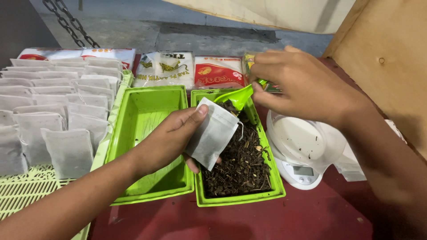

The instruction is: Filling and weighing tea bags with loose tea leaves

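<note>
Three flat packets behind green trays; left hand holds white pouch.

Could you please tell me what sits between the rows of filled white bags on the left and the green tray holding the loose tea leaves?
In the head view, an empty green tray lies between the filled bags and the tea tray; the left hand reaches across it.
</note>
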